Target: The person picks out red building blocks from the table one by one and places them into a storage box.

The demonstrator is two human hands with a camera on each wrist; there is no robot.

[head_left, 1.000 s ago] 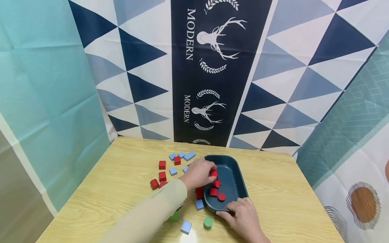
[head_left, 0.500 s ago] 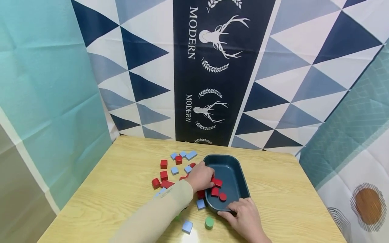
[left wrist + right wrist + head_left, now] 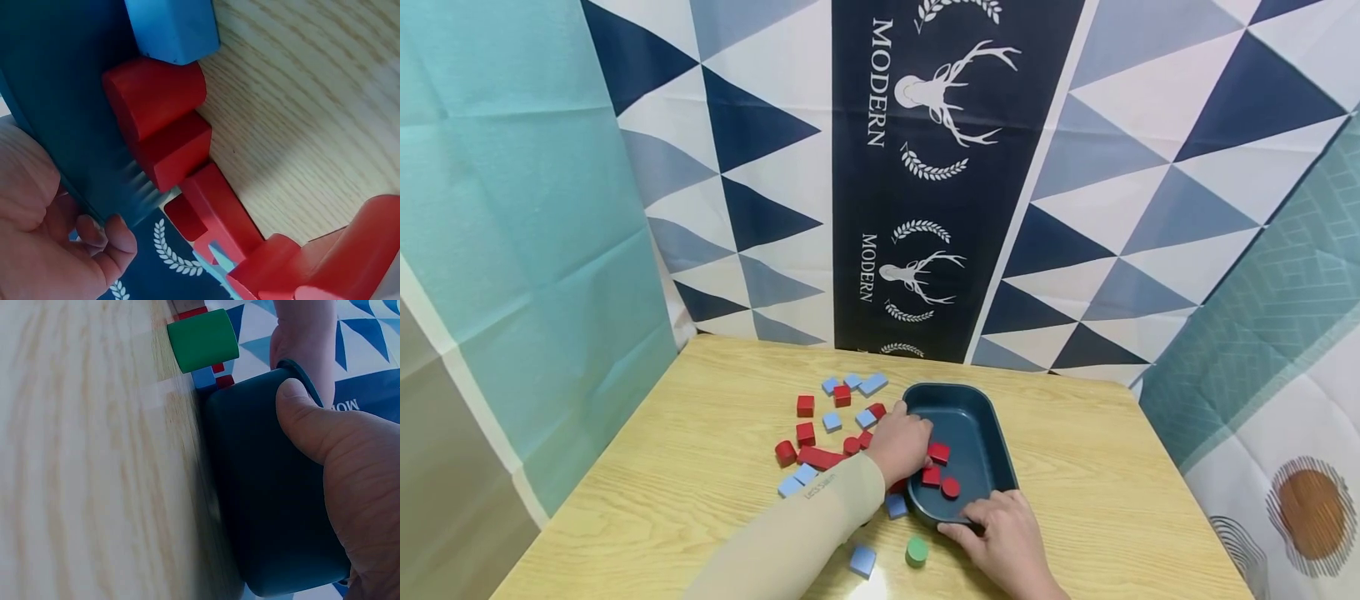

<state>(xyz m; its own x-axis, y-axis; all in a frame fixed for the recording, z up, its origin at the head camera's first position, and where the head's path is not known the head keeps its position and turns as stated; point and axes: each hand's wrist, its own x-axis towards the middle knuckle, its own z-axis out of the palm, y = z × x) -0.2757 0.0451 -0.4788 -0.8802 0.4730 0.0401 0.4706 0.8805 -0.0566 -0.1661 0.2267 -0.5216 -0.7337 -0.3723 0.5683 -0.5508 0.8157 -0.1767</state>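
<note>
My left hand [image 3: 901,442] lies over the left rim of a deep teal tray [image 3: 996,433], with its fingers bent toward the inside. In the left wrist view, curled fingertips [image 3: 119,240] show beside the rim; whether they hold a block is hidden. My right hand [image 3: 1006,533] grips the near right corner of the tray, and the right wrist view shows its thumb [image 3: 294,390] against the outer wall. Inside the tray lie a red cube [image 3: 931,477], a red disc [image 3: 951,488] and a red block [image 3: 938,454].
Left of the tray, several red blocks [image 3: 806,433] and light blue blocks [image 3: 832,422] are scattered on the wooden table [image 3: 700,467]. A green cylinder [image 3: 917,552] and a blue block [image 3: 862,561] stand near the front. A patterned cloth [image 3: 775,208] hangs behind.
My left hand has shifted back toward the tray's left rim; a red block seen at its fingers earlier is out of sight. The right hand keeps its grip on the tray.
</note>
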